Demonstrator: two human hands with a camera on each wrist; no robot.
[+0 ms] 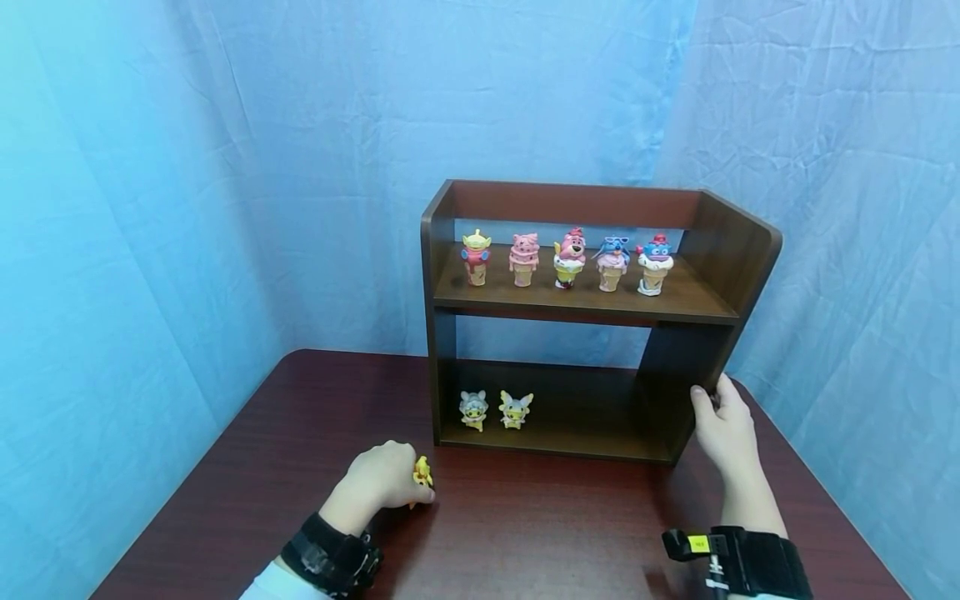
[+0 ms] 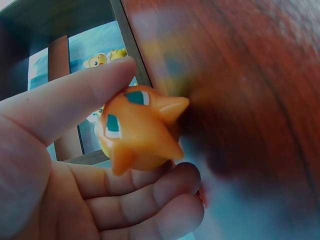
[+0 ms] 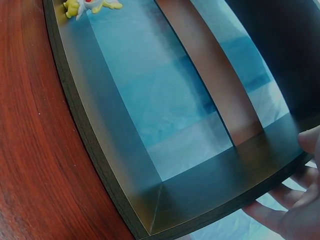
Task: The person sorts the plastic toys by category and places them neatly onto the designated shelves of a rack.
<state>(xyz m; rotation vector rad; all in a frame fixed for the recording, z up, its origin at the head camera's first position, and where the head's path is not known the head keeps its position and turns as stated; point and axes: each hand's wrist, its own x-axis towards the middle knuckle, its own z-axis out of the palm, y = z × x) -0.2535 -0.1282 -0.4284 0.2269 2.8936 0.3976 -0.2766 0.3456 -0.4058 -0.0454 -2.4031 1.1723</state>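
My left hand (image 1: 382,477) pinches a small orange toy figurine (image 2: 135,132) between thumb and fingers, low over the table in front of the shelf's left end. The toy has teal-and-white eyes and pointed horns in the left wrist view; its lower part is hidden. A dark brown two-tier wooden shelf (image 1: 585,312) stands on the table. On its lower tier, at the left, are two small yellow-and-pale figurines, one grey-hooded (image 1: 473,409) and one with large ears (image 1: 516,410). My right hand (image 1: 727,427) grips the shelf's right side panel, thumb inside and fingers outside.
Several ice-cream-cone figurines stand in a row on the upper tier, among them a pink one (image 1: 523,260) and a blue-topped one (image 1: 655,265). The reddish-brown table (image 1: 525,517) lies under everything. Light blue curtains (image 1: 337,167) hang behind and at both sides.
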